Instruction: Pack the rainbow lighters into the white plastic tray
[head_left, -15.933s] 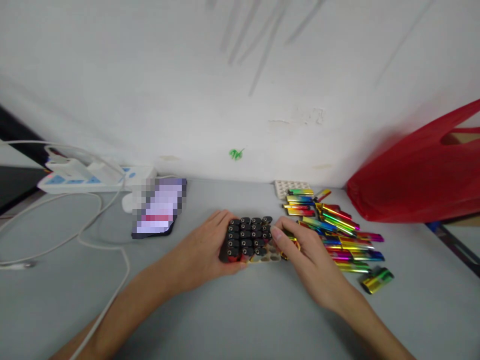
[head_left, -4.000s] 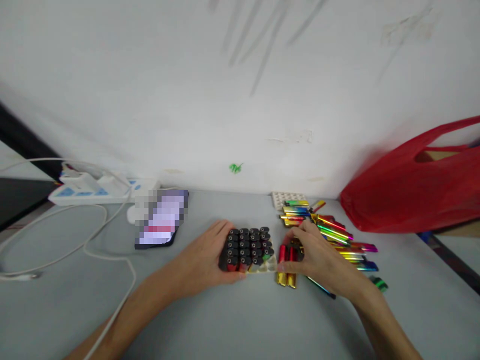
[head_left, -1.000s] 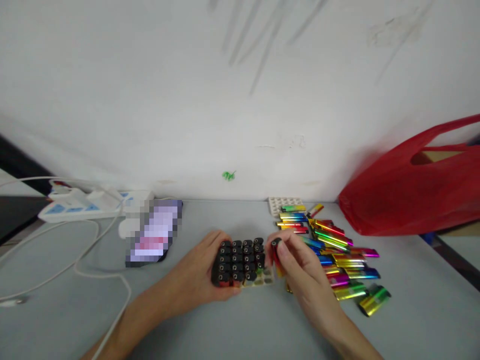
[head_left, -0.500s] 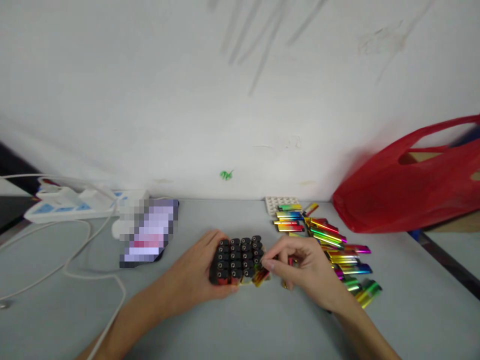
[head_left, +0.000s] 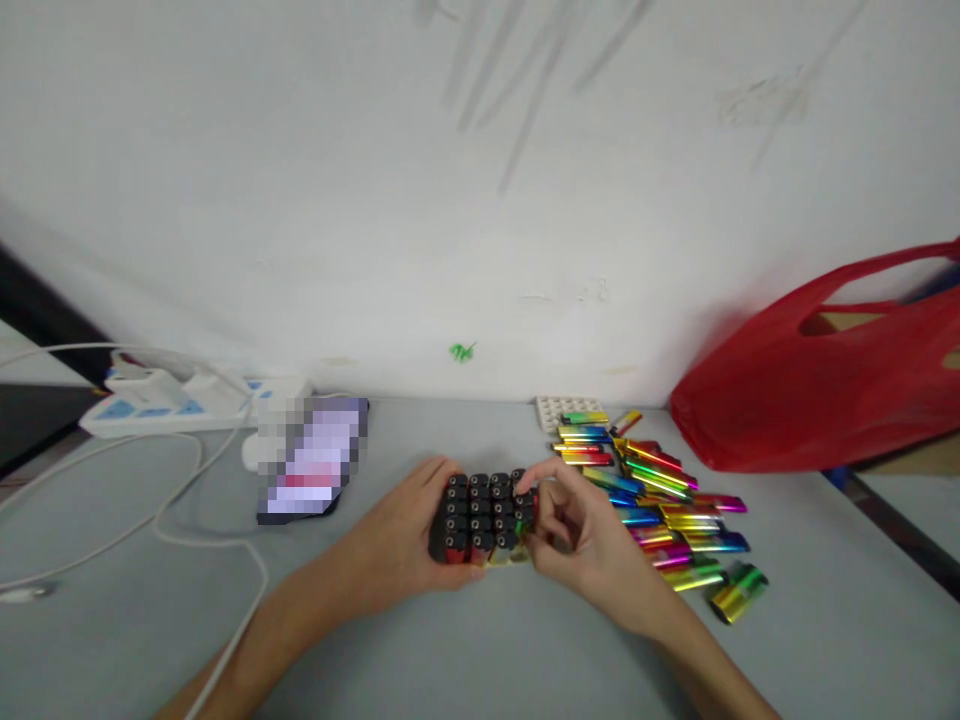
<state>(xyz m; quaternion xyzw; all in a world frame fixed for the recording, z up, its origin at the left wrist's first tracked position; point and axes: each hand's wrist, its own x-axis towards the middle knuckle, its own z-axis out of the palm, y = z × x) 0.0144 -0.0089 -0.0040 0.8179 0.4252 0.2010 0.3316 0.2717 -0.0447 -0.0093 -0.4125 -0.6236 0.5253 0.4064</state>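
Observation:
Black-topped lighters point(head_left: 480, 522) stand upright in tight rows, with a strip of pale tray point(head_left: 510, 560) showing at the front. Wrapped round the left end of this block is my left hand point(head_left: 401, 535), its thumb along the front and fingers behind. My right hand point(head_left: 581, 535) is closed at the right end, index fingertip on the lighter tops and thumb lower down at the front corner. Between them is a lighter with a green sheen point(head_left: 521, 528), partly hidden by the fingers. Loose shiny lighters point(head_left: 682, 520) lie in a pile just right of this hand.
A white grid tray point(head_left: 551, 410) lies by the wall behind the pile. A red bag point(head_left: 817, 370) stands at the right. To the left are a phone point(head_left: 319, 455), a power strip point(head_left: 210, 400) and a white cable point(head_left: 161, 520) running past my left forearm.
The gold-red lighter pinched slantwise at the block's front right corner no longer shows there. My right index finger has moved up onto the lighter tops. The view has shifted slightly.

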